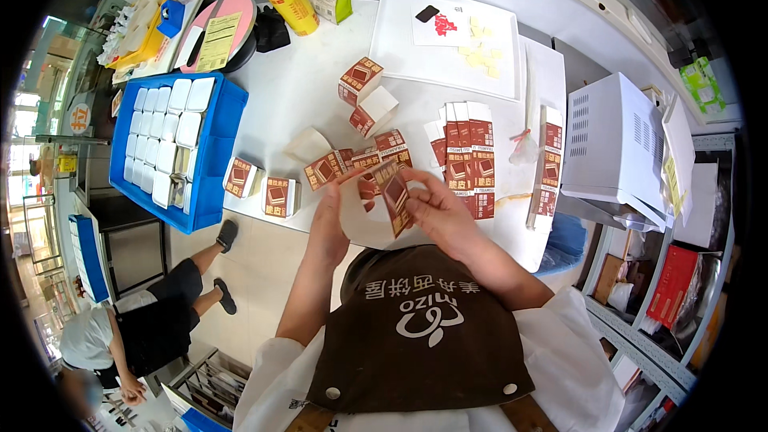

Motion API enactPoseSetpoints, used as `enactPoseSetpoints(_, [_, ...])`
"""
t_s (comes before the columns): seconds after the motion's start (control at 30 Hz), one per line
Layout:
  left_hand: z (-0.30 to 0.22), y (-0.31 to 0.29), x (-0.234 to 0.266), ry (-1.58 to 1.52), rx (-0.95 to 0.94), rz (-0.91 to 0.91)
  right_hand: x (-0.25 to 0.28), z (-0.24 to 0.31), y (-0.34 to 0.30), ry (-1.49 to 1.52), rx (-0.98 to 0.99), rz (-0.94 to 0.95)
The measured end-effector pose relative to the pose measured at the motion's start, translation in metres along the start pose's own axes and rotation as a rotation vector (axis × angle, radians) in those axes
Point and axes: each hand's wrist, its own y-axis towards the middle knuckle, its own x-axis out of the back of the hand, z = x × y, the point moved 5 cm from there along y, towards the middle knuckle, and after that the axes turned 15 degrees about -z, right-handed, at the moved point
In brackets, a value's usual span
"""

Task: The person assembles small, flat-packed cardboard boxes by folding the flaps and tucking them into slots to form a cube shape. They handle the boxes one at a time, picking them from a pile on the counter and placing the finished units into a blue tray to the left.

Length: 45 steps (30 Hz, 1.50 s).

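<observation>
Headcam, ctn held, crate L, tray fwd

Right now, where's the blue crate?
In the head view, the blue crate sits at the left, by the worktop's left end, with two small brown-and-white cartons just right of its near end and the pink round board beyond it.

On the table, cartons lie right of the crate, before the tray.
</observation>
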Motion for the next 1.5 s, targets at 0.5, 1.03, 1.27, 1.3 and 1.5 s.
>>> enactPoseSetpoints(0.5, [-0.059,0.233,0.122,0.399,-0.205,-0.722,0.191,-0.027,0.011,-1.351,0.373,-0.892])
enactPoseSetpoints(1.03, [-0.041,0.21,0.105,0.726,-0.725,-0.628,0.203,-0.043,-0.001,-1.273,0.378,-0.917])
enactPoseSetpoints(1.27, [-0.013,0.086,0.002,0.765,-0.668,-0.145,0.222,-0.026,-0.017,-1.306,0.313,-0.933])
enactPoseSetpoints(1.3, [-0.004,0.074,-0.011,0.803,-0.686,-0.041,0.231,-0.021,-0.02,-1.376,0.293,-0.975])
enactPoseSetpoints(1.5, [0.088,0.04,-0.058,0.608,-0.22,0.349,0.215,0.009,-0.027,-0.966,0.36,-0.874])
